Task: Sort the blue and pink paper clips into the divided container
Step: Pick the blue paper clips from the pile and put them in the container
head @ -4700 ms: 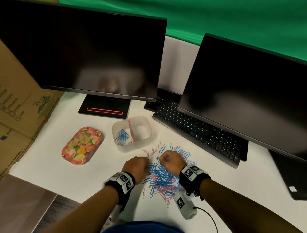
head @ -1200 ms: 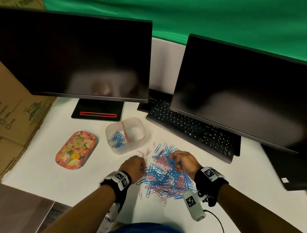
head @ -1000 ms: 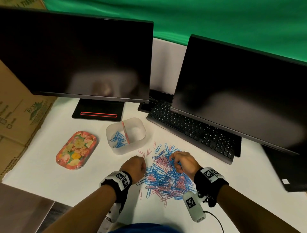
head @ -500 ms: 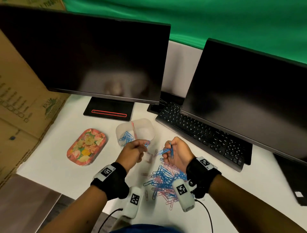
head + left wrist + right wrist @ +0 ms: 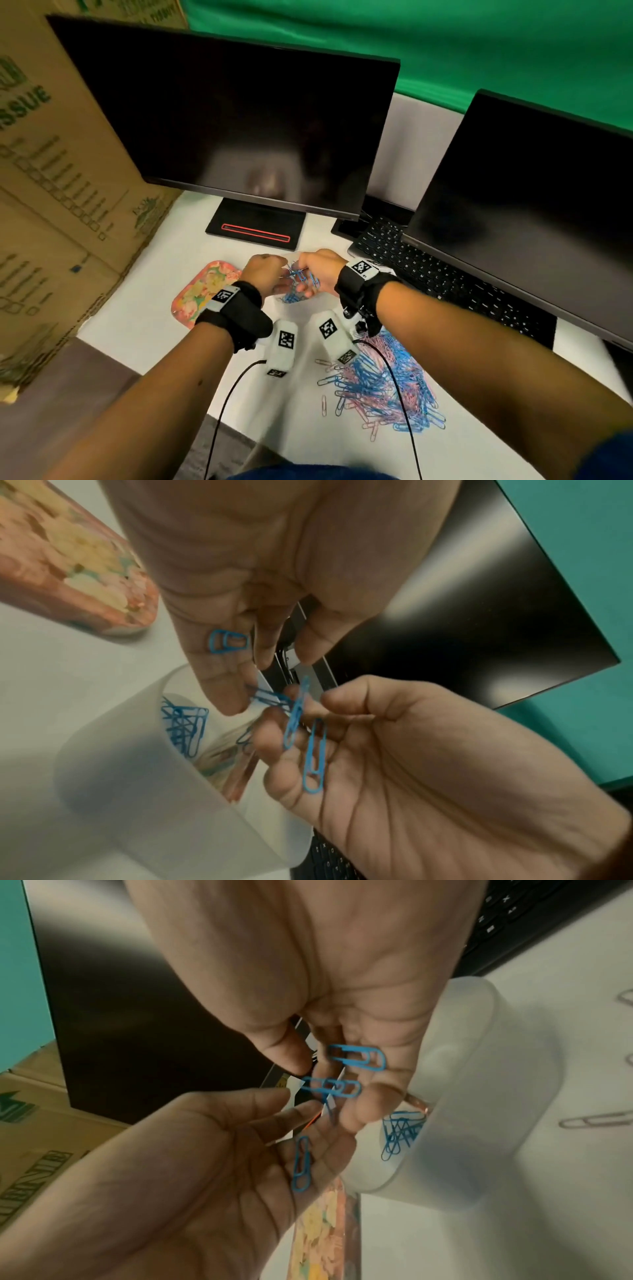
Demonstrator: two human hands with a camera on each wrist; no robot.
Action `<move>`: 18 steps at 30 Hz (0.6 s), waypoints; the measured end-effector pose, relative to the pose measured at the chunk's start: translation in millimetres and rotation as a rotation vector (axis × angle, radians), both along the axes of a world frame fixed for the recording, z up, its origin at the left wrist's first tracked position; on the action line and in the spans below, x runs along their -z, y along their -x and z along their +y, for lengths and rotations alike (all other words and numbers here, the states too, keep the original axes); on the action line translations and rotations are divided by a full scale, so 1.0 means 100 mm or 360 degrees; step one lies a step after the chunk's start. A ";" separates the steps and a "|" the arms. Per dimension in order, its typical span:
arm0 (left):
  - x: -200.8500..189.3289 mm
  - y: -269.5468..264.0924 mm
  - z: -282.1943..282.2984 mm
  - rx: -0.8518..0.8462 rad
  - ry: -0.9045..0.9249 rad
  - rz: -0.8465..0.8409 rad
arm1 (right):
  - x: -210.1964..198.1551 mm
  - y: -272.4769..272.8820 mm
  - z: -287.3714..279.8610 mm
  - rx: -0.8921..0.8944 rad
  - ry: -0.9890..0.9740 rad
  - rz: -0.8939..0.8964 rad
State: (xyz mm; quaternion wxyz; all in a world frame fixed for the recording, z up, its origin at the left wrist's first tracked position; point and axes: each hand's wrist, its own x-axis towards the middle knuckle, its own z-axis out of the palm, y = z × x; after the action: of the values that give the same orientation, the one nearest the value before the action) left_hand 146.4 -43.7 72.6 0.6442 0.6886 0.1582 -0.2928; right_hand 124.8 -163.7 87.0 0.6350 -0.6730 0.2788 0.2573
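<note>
Blue clips (image 5: 301,274) bunched between both hands in the head view, right above the frosted divided container (image 5: 291,298), which the hands mostly hide. Left hand (image 5: 263,274) and right hand (image 5: 322,270) meet fingertip to fingertip, knuckles up, forearms converging from the near edge. Mixed blue and pink pile (image 5: 383,387) lies on the white desk (image 5: 144,329) under the right forearm, well apart from the container. Floral tray (image 5: 202,291) just left of the left wrist; keyboard (image 5: 445,284) to the right.

Left wrist view: left hand (image 5: 257,561) palm toward camera, fingers loosely curled; one blue clip (image 5: 227,641) lies across a finger, long axis crosswise to it. Fingertips pinch a tangle of clips (image 5: 270,696) together with the right hand (image 5: 394,750). Two long clips (image 5: 308,737) lie on the right fingers, long axes running along the fingers, rounded ends toward the palm. Container (image 5: 137,777) below, blue clips in the near compartment (image 5: 185,729).

Right wrist view: right hand (image 5: 342,974) fingers curled; two blue clips (image 5: 346,1072) across the fingertips, long axes roughly horizontal in frame. Left hand (image 5: 205,1150) half open, palm up, one clip (image 5: 302,1164) along a finger. Container (image 5: 479,1096) just beside the fingertips, blue clips (image 5: 400,1131) in one compartment.
</note>
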 end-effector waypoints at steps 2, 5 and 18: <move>0.02 -0.03 0.01 -0.0010 -0.0068 -0.0030 | -0.01 -0.02 -0.01 -0.0014 0.0012 -0.0022; 0.06 -0.06 0.01 0.0003 -0.0144 -0.0109 | -0.04 -0.02 -0.06 -0.0013 -0.0011 -0.0027; 0.23 0.49 -0.18 0.0836 -0.0380 -0.0758 | 0.26 0.80 -0.74 -0.0237 0.0523 -0.0254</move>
State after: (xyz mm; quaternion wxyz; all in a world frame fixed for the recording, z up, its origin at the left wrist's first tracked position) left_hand 97.2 -61.6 49.4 0.4811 0.8248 -0.1451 -0.2593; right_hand 44.5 -237.5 60.6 0.5158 -0.8046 0.2153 0.2004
